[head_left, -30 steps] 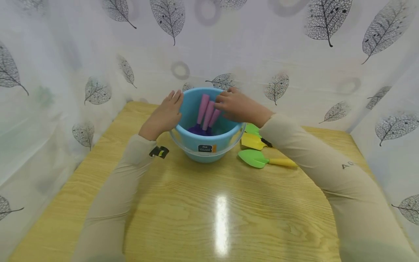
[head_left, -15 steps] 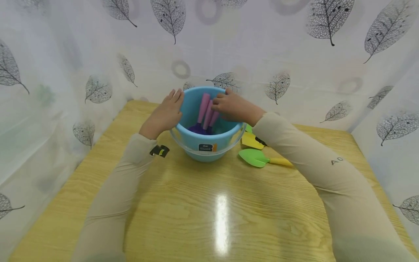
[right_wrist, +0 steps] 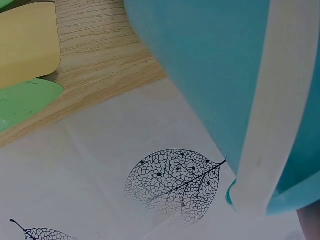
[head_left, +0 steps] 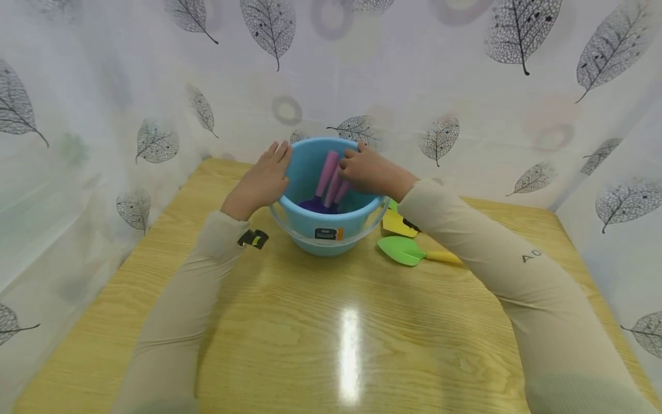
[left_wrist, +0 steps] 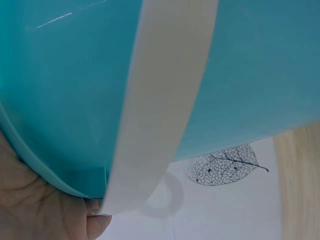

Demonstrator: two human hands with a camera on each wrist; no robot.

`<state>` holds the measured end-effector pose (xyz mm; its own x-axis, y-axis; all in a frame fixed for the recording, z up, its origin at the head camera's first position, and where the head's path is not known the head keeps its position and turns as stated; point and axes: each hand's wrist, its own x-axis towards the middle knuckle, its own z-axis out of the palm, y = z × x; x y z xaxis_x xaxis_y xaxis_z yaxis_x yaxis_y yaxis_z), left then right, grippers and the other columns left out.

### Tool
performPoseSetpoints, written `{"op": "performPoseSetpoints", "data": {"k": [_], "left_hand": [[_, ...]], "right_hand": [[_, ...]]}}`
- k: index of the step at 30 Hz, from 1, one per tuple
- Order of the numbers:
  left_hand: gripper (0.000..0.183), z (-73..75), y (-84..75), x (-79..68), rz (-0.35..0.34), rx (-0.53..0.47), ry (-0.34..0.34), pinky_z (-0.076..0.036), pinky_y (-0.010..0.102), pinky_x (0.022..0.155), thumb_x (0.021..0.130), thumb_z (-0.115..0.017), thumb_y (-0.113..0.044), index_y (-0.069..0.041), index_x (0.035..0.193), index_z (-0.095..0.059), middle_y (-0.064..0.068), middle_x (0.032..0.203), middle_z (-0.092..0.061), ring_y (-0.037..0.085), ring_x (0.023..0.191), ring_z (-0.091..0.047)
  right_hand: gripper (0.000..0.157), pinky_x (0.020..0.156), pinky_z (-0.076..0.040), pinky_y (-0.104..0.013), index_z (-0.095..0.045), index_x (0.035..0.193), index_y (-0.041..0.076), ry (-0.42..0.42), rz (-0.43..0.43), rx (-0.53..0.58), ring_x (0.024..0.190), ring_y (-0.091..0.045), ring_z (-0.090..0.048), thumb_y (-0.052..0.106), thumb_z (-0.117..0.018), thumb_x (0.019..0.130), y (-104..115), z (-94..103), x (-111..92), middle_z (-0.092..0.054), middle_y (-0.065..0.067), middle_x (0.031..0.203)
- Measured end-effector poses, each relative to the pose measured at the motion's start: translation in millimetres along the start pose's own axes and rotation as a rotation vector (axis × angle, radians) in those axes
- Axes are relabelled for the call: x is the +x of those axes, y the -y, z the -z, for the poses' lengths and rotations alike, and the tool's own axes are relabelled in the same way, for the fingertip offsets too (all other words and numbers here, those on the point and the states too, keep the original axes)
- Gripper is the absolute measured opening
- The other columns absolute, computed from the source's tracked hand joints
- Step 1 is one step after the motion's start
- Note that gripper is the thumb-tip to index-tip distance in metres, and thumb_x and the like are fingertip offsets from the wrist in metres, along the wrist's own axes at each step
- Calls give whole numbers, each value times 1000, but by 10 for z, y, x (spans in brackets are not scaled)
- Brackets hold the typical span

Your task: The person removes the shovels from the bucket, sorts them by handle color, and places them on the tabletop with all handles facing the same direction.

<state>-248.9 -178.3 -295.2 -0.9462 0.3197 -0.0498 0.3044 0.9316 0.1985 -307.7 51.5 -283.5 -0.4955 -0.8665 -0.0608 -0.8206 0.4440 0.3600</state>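
A light blue bucket (head_left: 305, 221) stands near the back of the table. Several tools with pink handles (head_left: 327, 172) and purple heads (head_left: 312, 205) lean inside it. My left hand (head_left: 260, 179) rests on the left side of the rim with its fingers straight; the palm lies along the rim in the left wrist view. Over the right side of the bucket, my right hand (head_left: 373, 171) has curled fingers at the upper ends of the pink handles and appears to grip one. Those fingers hide parts of the handles. No right-hand fingers show in the right wrist view.
Right of the bucket lie a green trowel (head_left: 400, 250) with a yellow handle, a yellow blade (head_left: 397, 223) and another green blade (head_left: 393, 204). The bucket's pale carrying handle (right_wrist: 280, 100) hangs down in front. A leaf-patterned curtain (head_left: 393, 75) encloses the table (head_left: 289, 333).
My right hand shifts left to the pink handles, then slightly right again, and the handles lean a little to the right with it. The left hand keeps its place.
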Motion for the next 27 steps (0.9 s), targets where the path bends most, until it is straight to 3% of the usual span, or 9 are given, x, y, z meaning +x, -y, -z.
{"op": "performPoseSetpoints", "data": {"k": [12, 19, 27], "left_hand": [[63, -4, -14, -6, 7, -9, 12, -1, 48, 121, 98, -31, -15, 6, 148, 1, 21, 157, 6, 37, 146, 9], [63, -1, -10, -1, 10, -9, 11, -2, 47, 121, 98, -31, -15, 6, 148, 1, 21, 157, 6, 36, 146, 10], [63, 2, -17, -8, 12, -2, 5, -2, 47, 121, 98, -31, -15, 6, 148, 1, 21, 157, 5, 36, 146, 9]], "right_hand": [[15, 82, -45, -41, -73, 96, 9, 25, 4, 12, 96, -26, -55, 13, -66, 84, 5, -47, 2, -67, -8, 105], [16, 83, -46, -41, -73, 100, 10, 41, 10, 35, 97, -26, -57, 11, -65, 86, 20, -18, 0, -68, -8, 105], [18, 76, -44, -37, -72, 99, 11, 52, 33, 98, 89, -24, -62, 3, -63, 85, 25, -5, 0, -72, -6, 96]]}}
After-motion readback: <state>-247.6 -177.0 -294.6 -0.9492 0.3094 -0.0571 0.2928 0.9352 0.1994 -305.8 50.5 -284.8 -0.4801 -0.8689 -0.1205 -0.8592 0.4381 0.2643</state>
